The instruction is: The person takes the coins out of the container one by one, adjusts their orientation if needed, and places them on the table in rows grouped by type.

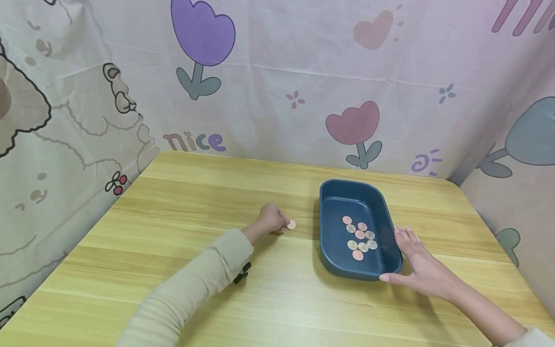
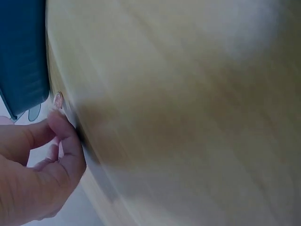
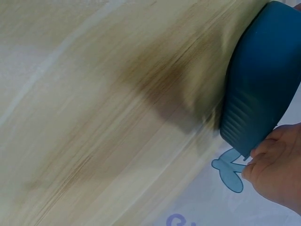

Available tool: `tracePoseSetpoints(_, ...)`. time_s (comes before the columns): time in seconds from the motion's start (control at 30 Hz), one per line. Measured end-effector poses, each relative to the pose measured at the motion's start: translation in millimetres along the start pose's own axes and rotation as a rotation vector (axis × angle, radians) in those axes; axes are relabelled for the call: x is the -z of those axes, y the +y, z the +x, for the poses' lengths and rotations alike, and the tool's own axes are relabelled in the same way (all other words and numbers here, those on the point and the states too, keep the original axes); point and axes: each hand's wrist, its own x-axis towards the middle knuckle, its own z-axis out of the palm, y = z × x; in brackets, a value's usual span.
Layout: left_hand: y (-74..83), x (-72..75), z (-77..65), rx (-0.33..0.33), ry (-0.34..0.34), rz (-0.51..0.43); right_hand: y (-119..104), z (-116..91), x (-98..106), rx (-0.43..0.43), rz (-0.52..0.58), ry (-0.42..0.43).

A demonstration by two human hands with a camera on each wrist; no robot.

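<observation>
My left hand (image 1: 272, 219) pinches a copper-coloured coin (image 1: 292, 224) between thumb and forefinger, just left of a dark blue rectangular tray (image 1: 323, 241). In the left wrist view the same coin (image 2: 58, 100) stands out past the fingertips, close to the tabletop. My right hand (image 1: 422, 267) rests against the tray's near right corner, fingers spread and fairly straight, thumb on the near rim. The right wrist view shows that hand (image 3: 277, 165) touching the tray's edge (image 3: 263, 84). Inside the tray lie several copper and gold-coloured coins (image 1: 360, 234), flat on its floor.
The wooden table (image 1: 195, 193) spreads under both arms. Behind it hangs a printed cloth (image 1: 277, 62) with flowers and hearts, and similar cloth lines both sides. A small black item (image 1: 242, 273) shows at the left sleeve's cuff.
</observation>
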Motion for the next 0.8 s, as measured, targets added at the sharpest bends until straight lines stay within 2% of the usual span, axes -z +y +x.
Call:
tracePoseSetpoints(0.23, 2.3, -2.1, -3.1, -0.054, 0.055, 0.102, 0.3, -0.5, 0.3, -0.004, -0.001, -0.005)
tracePoseSetpoints(0.53, 4.4, -2.0, -10.6, -0.107, 0.079, 0.126, -0.1, -1.3, -0.7, -0.008, 0.001, -0.01)
tracePoseSetpoints(0.6, 4.6, -1.5, -11.2, -0.148, 0.086, 0.136, 0.0, -1.5, -0.9, -0.007, 0.002, -0.01)
tracePoseSetpoints(0.73, 8.6, -1.4, -13.2, -0.274, 0.114, 0.128, -0.2, -1.7, 0.1, -0.003, 0.007, -0.007)
tracePoseSetpoints(0.8, 13.3, -2.3, -14.6, -0.314, 0.126, 0.083, -0.3, -1.3, 0.9, -0.001, 0.009, -0.006)
